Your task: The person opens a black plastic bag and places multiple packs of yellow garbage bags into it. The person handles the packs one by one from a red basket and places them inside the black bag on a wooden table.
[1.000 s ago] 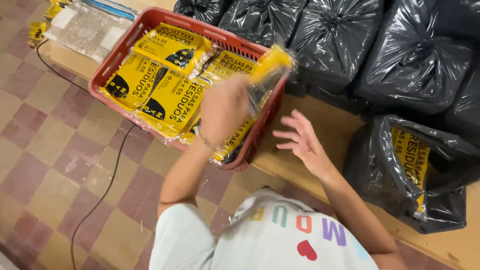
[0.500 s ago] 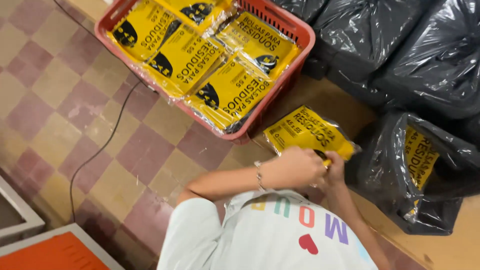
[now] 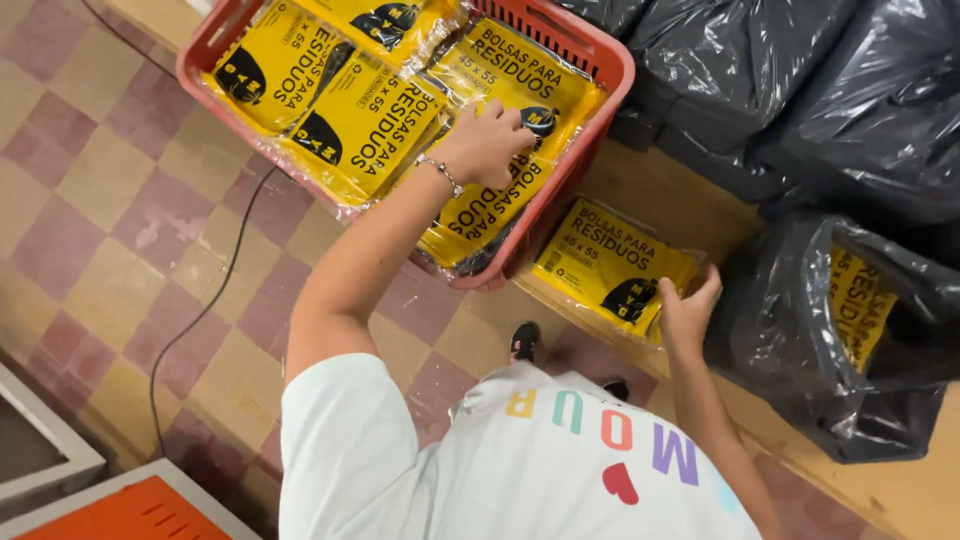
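Warm, even indoor light, soft shadows, glare on the yellow packets [image 3: 470, 130] and black bags [image 3: 800, 90], slight softness throughout.

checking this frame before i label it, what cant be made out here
Head view, the only one:
- Left hand: fingertips curl onto a yellow packet in the red basket; grip unclear.
- Basket's far end: cut off by the top edge.
- Lower packets: hidden under the top ones.
- Right hand: palm hidden; it touches the loose packet at its edge.
- Open black bag: contents mostly hidden by its folds.
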